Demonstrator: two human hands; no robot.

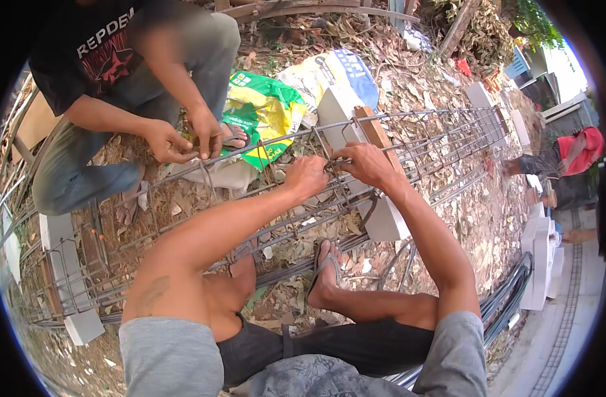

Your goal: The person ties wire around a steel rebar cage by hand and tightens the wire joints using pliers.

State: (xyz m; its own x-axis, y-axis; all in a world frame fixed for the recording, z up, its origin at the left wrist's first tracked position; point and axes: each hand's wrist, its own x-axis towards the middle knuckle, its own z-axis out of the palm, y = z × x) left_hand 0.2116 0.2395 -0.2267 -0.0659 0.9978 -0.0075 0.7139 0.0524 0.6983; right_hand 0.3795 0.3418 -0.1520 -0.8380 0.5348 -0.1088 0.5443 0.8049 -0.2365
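A long cage of steel reinforcing bars (283,139), with square stirrups along it, runs across in front of me. My left hand (306,176) is closed at a stirrup near the middle of the cage, fingers pinched together. Close beside it, my right hand (365,163) also pinches at the same joint, fingers bent over the bar. Whatever lies between my fingertips is too small to make out. Under the cage by my right hand stand a white block (385,221) and a piece of wood (374,129).
Opposite me, a crouching person has both hands (184,137) at the cage's upper bar. Behind the cage lie green-yellow sacks (262,109). Another white block (84,327) supports the left end. A bundle of bars (508,291) lies at right; a person in red (577,151) is farther off.
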